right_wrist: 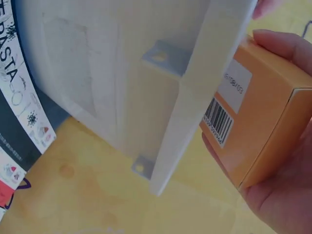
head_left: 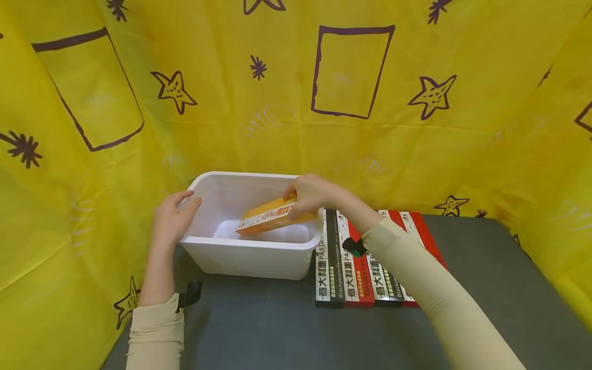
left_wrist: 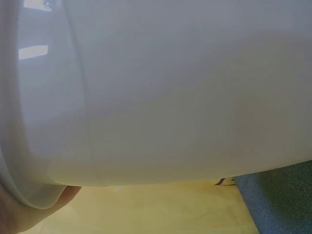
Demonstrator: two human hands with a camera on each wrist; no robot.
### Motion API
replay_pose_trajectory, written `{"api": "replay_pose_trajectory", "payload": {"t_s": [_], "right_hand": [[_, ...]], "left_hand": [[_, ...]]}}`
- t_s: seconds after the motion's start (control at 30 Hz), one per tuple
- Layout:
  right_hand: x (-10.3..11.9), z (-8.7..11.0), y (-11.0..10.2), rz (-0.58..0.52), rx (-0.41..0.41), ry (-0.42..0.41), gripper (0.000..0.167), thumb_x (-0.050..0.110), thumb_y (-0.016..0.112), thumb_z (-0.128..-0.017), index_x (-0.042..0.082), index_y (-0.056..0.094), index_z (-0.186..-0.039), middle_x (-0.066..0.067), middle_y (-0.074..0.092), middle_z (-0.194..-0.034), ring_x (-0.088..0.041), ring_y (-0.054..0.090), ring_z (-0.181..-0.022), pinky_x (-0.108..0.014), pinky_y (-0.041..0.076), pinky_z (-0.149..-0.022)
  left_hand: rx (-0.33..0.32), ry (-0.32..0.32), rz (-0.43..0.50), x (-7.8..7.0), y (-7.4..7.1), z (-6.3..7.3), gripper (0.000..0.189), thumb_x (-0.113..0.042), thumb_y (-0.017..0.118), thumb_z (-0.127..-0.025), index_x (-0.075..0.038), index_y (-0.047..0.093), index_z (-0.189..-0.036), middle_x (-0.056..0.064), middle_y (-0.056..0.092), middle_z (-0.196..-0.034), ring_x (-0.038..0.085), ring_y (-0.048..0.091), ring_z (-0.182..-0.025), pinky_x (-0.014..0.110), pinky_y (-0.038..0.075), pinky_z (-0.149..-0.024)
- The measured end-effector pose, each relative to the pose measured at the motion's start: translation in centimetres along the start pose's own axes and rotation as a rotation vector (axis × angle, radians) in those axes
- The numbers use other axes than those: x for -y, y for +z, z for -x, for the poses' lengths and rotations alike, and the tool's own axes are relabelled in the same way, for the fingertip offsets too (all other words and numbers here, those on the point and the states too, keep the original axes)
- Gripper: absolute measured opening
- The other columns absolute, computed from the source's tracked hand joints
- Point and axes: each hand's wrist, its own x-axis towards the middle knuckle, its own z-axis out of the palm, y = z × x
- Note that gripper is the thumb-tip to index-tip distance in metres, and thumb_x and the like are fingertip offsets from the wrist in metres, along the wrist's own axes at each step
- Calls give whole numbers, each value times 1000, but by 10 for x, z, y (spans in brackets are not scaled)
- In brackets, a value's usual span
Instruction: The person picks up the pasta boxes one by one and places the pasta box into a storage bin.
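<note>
My right hand (head_left: 312, 195) grips one end of an orange pasta box (head_left: 263, 218) between thumb and fingers. The box slants down into a white plastic bin (head_left: 245, 259), its far end low inside. In the right wrist view the orange box (right_wrist: 263, 107) shows its barcode end beside the bin's rim (right_wrist: 204, 92). At the bin's left side my left hand (head_left: 171, 218) holds the rim, with a finger and the thumb reaching over it. The left wrist view is mostly filled by the bin's outer wall (left_wrist: 170, 107), with part of the left hand (left_wrist: 19, 214) at the rim corner.
Right of the bin, black and red pasta boxes (head_left: 330, 277) lie side by side on the dark grey table (head_left: 259, 329), partly hidden by my right forearm. Yellow patterned cloth (head_left: 277, 139) hangs behind and at both sides.
</note>
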Motion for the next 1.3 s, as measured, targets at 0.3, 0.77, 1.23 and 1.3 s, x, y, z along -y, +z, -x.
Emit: {"api": "replay_pose_trajectory", "payload": {"t_s": [0.3, 0.77, 1.23, 1.3], "right_hand": [[2, -19, 9, 127, 11, -6, 43, 25, 71, -81, 17, 69, -123, 1, 67, -119, -20, 59, -109, -37, 50, -87], [-14, 19, 22, 91, -288, -21, 39, 27, 67, -90, 16, 65, -127, -4, 61, -131, -25, 52, -125, -44, 48, -96], [-49, 87, 34, -415, -486, 151, 60, 21, 75, -86, 11, 51, -140, -8, 53, -140, -31, 53, -122, -48, 47, -98], [-54, 96, 38, -504, -486, 180, 63, 21, 76, -85, 14, 49, -142, -8, 51, -142, -30, 51, -124, -48, 46, -100]], "left_hand": [[-2, -8, -10, -1, 1, 1, 59, -44, 49, -99, 0, 53, -137, 27, 46, -142, 47, 38, -132, 60, 28, -108], [-31, 22, -17, -3, 0, 2, 56, -40, 50, -99, 2, 55, -134, 28, 49, -139, 47, 41, -130, 59, 30, -107], [-23, -1, -5, -2, 2, 1, 57, -42, 50, -99, 1, 54, -136, 28, 49, -139, 47, 41, -129, 60, 31, -105], [-22, -4, -2, -2, 3, 1, 58, -42, 50, -98, 1, 54, -136, 28, 49, -139, 47, 41, -129, 60, 31, -106]]}}
